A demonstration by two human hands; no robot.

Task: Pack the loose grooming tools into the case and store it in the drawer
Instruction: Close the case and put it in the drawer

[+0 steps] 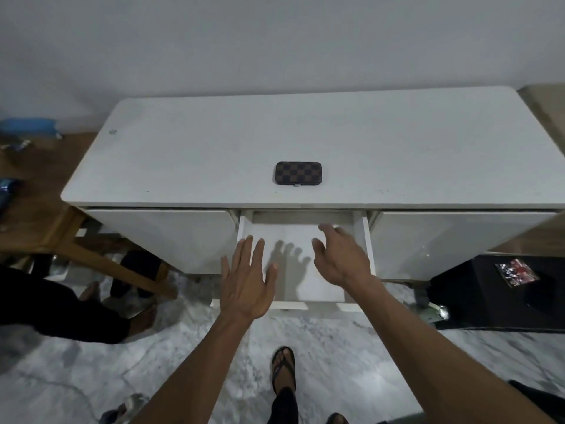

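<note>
A closed brown checkered case (298,173) lies flat on the white cabinet top (305,133), near its front edge at the middle. Below it the middle drawer (305,237) is pulled out, and its white inside holds nothing I can see. My left hand (247,280) hovers over the drawer's left front corner, fingers spread, holding nothing. My right hand (339,255) hangs over the drawer's right half, fingers loosely curled and apart, also holding nothing. No loose grooming tools are in sight.
Closed white drawer fronts flank the open drawer at left (162,237) and right (452,240). A wooden stool leg (101,258) and another person's legs (61,304) are at left. A black box (501,289) sits at right. My sandalled foot (283,370) stands on the marble floor.
</note>
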